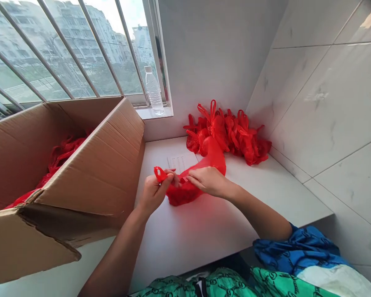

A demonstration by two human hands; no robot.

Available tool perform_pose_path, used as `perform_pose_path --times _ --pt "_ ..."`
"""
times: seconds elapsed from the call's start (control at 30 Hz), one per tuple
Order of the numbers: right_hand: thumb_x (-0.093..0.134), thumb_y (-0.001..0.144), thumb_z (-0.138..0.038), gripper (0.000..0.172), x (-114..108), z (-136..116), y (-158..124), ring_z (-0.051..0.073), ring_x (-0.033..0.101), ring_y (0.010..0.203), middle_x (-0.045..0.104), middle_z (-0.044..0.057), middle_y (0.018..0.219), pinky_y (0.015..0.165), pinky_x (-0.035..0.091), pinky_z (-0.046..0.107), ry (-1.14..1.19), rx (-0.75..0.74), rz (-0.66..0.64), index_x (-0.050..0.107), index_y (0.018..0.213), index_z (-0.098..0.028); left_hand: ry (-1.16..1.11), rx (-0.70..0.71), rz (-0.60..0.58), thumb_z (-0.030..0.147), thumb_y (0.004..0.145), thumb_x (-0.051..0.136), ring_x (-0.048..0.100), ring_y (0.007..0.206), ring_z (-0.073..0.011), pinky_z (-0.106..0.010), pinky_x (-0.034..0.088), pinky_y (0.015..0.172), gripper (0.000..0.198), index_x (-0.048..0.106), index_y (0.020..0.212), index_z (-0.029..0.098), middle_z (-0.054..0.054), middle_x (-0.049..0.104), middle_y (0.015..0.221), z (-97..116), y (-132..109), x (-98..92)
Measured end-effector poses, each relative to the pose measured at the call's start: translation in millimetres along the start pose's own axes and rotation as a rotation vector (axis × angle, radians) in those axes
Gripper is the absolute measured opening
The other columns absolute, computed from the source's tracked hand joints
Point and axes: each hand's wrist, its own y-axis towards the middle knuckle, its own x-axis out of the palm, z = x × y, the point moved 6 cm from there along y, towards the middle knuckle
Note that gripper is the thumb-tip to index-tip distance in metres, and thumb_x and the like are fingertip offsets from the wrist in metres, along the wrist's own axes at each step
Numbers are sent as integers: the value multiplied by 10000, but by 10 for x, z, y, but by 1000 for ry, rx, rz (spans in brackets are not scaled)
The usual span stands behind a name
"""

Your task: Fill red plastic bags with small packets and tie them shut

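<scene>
A thin red plastic bag (185, 194) is stretched out above the white table, with darker red contents bunched in its near part. My left hand (154, 193) is closed on one end of it, and a handle loop stands up beyond the thumb. At its other side, my right hand (207, 180) pinches the plastic, fingers pointing toward the left hand. What the bag holds cannot be made out. A printed sheet (181, 162) lies on the table just behind the hands, partly covered by the bag.
Several tied red bags (227, 134) are heaped against the back wall. On the left stands an open cardboard box (89, 165) with red bags inside. A clear bottle (154, 94) sits on the sill of the barred window. The white table (185, 235) ends near my body.
</scene>
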Motion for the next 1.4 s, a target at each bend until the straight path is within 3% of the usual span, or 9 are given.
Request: perform_pose_path --times 0.17,0.33,0.43,0.57,0.77,0.9,1.17,1.27,1.4 --pt "729 774 -345 267 308 407 -12 262 665 861 710 103 959 599 379 283 -237 215 -331 627 956 -178 478 -30 -276 552 981 436 571 621 -168 -290 408 615 476 683 799 188 -27 652 667 -103 -154 191" --pt "814 635 -385 682 353 426 -91 280 643 982 678 103 1117 640 412 276 -176 185 -399 531 1226 -197 826 -103 -440 635 953 420 621 773 -206 -408 423 873 540 773 861 236 -64 679 864 -261 -210 379" --pt "791 678 -355 625 347 534 -123 283 658 941 691 107 1069 636 413 282 -266 317 -394 536 1224 -191 965 -167 -427 504 995 412 612 843 -218 -495 344 1039 570 732 639 195 -84 651 883 -329 -251 384" --pt "788 705 -362 570 373 550 -191 289 658 953 694 99 1065 646 422 292 -250 317 -400 571 1206 -197 962 -132 -546 375 846 663 603 932 -254 -565 198 1159 244 707 684 197 -69 654 892 -306 -369 455" --pt "484 983 -252 220 388 352 26 262 605 1065 656 107 1115 812 441 336 -296 127 -57 648 1125 -210 817 -143 -527 382 699 793 644 987 -304 -684 27 1160 576 604 1214 206 -113 658 1149 -453 -312 573" --pt "492 973 -215 279 635 620 140 243 628 1019 642 115 1124 799 435 318 -255 218 -161 636 1213 -218 727 -179 -492 357 698 781 648 1079 -342 -722 -83 1129 769 482 1395 227 -145 615 1314 -770 -238 587" --pt "673 834 -158 137 614 857 66 217 622 995 681 64 1023 778 431 285 -82 186 -51 637 962 -190 588 -2 -297 481 941 559 590 1222 -269 -620 -94 1188 400 619 1272 265 -84 671 1282 -600 -212 533" --pt "652 872 -213 38 439 894 30 179 651 881 709 20 909 754 450 279 178 207 124 616 876 -204 569 22 -275 408 974 526 644 1110 -235 -593 -47 1207 274 698 1141 276 -49 719 1184 -540 -248 616" --pt "676 869 -429 241 302 1014 -41 169 684 729 733 26 859 713 524 308 720 312 325 599 873 -201 566 -47 -216 369 970 529 663 1032 -236 -601 -16 1201 239 719 1076 270 -44 738 1118 -580 -268 641"
